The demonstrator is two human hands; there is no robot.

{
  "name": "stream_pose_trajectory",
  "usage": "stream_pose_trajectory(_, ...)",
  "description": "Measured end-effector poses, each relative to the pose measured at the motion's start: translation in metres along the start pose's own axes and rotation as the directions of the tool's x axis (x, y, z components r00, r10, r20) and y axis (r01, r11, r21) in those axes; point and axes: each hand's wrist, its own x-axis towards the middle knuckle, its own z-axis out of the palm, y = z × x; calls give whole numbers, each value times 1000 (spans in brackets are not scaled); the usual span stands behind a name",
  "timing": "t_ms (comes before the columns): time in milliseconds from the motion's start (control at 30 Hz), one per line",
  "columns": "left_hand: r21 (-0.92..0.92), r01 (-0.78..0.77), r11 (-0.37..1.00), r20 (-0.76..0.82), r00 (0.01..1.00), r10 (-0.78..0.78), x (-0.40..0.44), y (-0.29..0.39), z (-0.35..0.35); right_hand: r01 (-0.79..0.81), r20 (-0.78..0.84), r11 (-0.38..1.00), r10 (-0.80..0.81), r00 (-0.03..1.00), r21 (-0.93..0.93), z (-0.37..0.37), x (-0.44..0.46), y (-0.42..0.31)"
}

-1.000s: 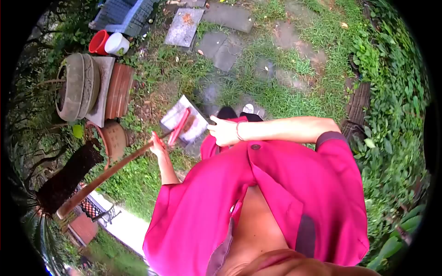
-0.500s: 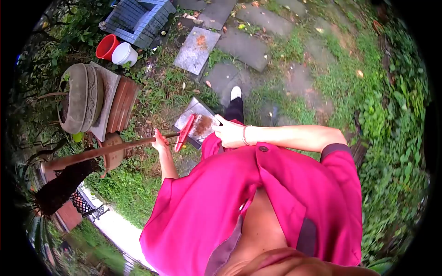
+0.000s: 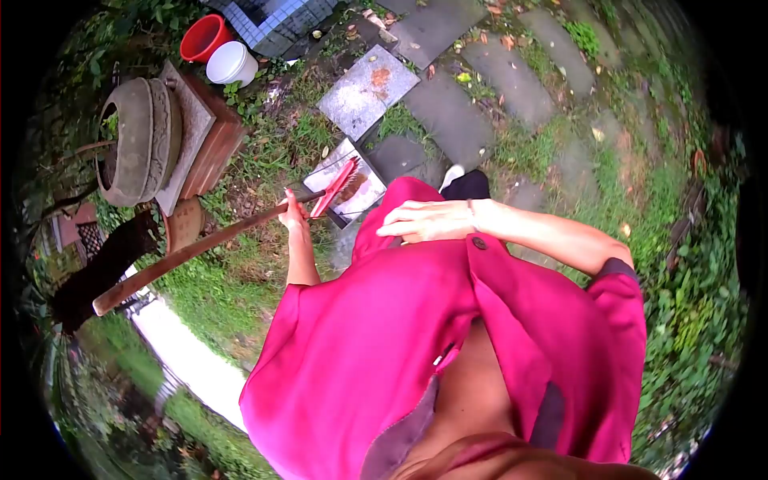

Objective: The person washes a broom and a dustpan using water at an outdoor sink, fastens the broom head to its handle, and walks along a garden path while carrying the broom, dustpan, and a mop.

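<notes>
My left hand is closed around the wooden handle of a rake, close to its head. The red rake head has a row of short teeth and is over a pale stone slab with a brown patch. The handle slants down to the left, its end free. My right hand holds nothing I can see. Its fingers are stretched out, close to the pink clothing at my front.
A red bucket and a white bucket stand by a blue-tiled basin. To the left, a large stone planter rests on stacked slabs. Grey paving stones run through grass. Dense leaves border the right.
The view has shifted, and the rake's handle is tilted more steeply with its head higher in view. My right hand has moved right, and its fingers are now straighter.
</notes>
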Motion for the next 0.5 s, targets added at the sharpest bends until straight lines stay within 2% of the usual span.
stream_pose_trajectory(33,-22,-11,1000,2,1000,11,-1,2,20,12,86,998,-17,996,55,-22,1,10)
stream_pose_trajectory(100,-32,-32,999,-70,997,29,-11,8,67,98,131,992,-109,985,85,-56,-12,40)
stream_pose_trajectory(167,-125,-97,987,7,995,98,5,-6,97,40,104,954,-74,992,296,-77,-36,69)
stream_pose_trajectory(200,-133,-80,988,-76,995,70,-3,-2,118,158,118,985,-166,979,74,-117,-54,55)
stream_pose_trajectory(233,-135,-64,989,-153,987,43,-7,0,138,-36,105,986,19,994,164,-131,-76,61)
stream_pose_trajectory(300,-164,-41,986,-195,981,8,-7,3,166,-37,27,986,33,999,162,-168,-118,73)
stream_pose_trajectory(333,-162,-51,985,-229,973,12,-5,7,177,-26,51,986,18,999,167,-189,-119,80)
stream_pose_trajectory(400,-182,-53,982,-271,962,2,-3,5,199,13,133,1000,-15,991,21,-224,-124,86)
stream_pose_trajectory(433,-208,-20,978,-263,964,-36,5,2,211,178,168,982,-164,972,-69,-242,-116,95)
stream_pose_trajectory(500,-226,-35,973,-258,966,-25,10,7,249,238,235,971,-233,944,7,-257,-101,116)
